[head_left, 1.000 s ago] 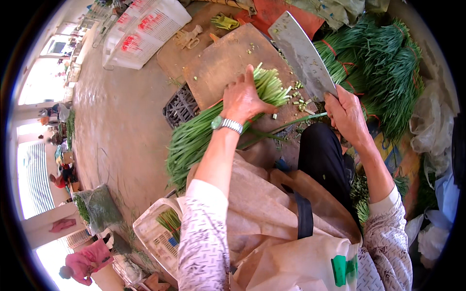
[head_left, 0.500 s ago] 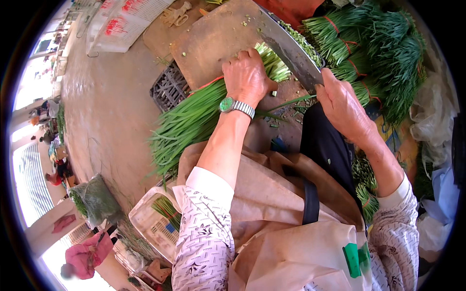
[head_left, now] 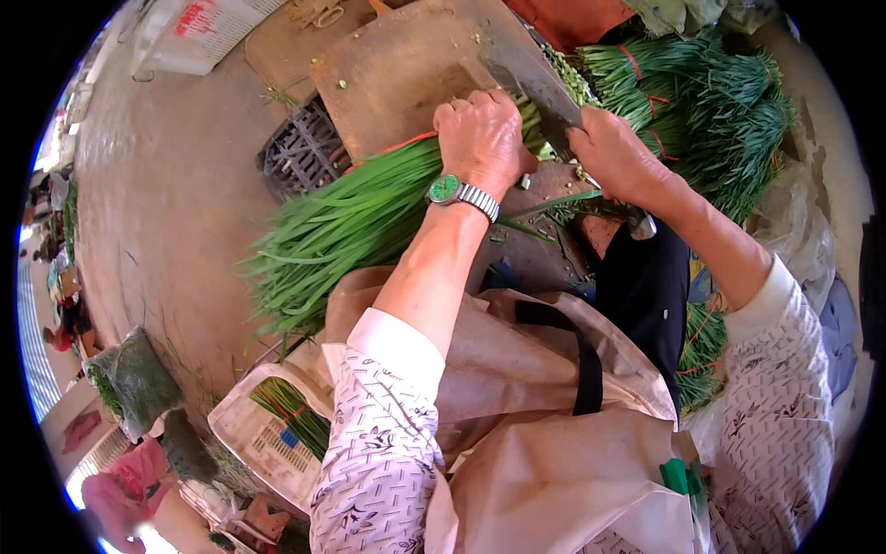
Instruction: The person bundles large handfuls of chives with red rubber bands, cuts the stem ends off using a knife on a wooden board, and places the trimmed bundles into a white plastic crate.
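My left hand (head_left: 480, 138) is closed around a thick bunch of garlic chives (head_left: 341, 222) and presses it on the wooden chopping board (head_left: 397, 74). The leaves fan out toward the near left, and a red band circles the bunch beside the hand. My right hand (head_left: 616, 159) grips the handle of a broad knife (head_left: 544, 92). Its blade stands at the stem ends, just right of my left fingers. Whether the edge touches the stems cannot be made out. The handle's metal end shows below my right hand.
Tied chive bundles (head_left: 683, 102) with red bands lie at the far right, beside chopped bits. A black plastic crate (head_left: 303, 152) sits left of the board. Near my left forearm stands a white basket (head_left: 245, 415) holding another bundle. A filled plastic bag (head_left: 138, 379) rests farther left.
My right hand has brought the knife left, closer to the stem ends, and its handle end now shows. The left hand still holds the chives. The whole view has shifted slightly.
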`<control>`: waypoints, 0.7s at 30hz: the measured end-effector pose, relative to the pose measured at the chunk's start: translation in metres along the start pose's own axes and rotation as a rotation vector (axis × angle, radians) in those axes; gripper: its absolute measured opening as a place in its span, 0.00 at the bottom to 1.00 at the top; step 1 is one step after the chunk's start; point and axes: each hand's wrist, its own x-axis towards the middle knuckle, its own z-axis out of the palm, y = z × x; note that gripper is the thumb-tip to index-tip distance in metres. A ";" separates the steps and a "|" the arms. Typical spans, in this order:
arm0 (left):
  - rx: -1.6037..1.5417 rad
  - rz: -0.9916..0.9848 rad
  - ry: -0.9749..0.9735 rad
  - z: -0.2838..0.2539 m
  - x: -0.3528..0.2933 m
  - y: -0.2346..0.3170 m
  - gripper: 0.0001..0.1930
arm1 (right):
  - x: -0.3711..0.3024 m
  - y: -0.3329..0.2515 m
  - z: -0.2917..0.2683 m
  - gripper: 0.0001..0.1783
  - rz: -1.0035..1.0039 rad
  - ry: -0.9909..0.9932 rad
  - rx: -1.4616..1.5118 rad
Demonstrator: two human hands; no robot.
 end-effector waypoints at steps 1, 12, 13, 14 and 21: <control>0.023 -0.008 0.004 0.004 -0.001 -0.002 0.30 | 0.005 -0.004 -0.001 0.12 0.082 -0.049 0.068; -0.029 -0.011 0.026 0.009 0.003 -0.014 0.16 | 0.010 -0.038 -0.010 0.12 0.270 -0.271 -0.100; -0.031 -0.011 0.017 0.010 0.002 -0.014 0.18 | 0.001 -0.039 -0.013 0.13 0.244 -0.287 -0.093; 0.051 -0.024 0.073 0.011 0.003 -0.010 0.19 | -0.003 -0.041 -0.006 0.13 0.297 -0.245 -0.033; 0.025 0.028 0.116 0.007 -0.003 -0.008 0.23 | 0.011 -0.020 0.052 0.12 0.411 0.200 0.010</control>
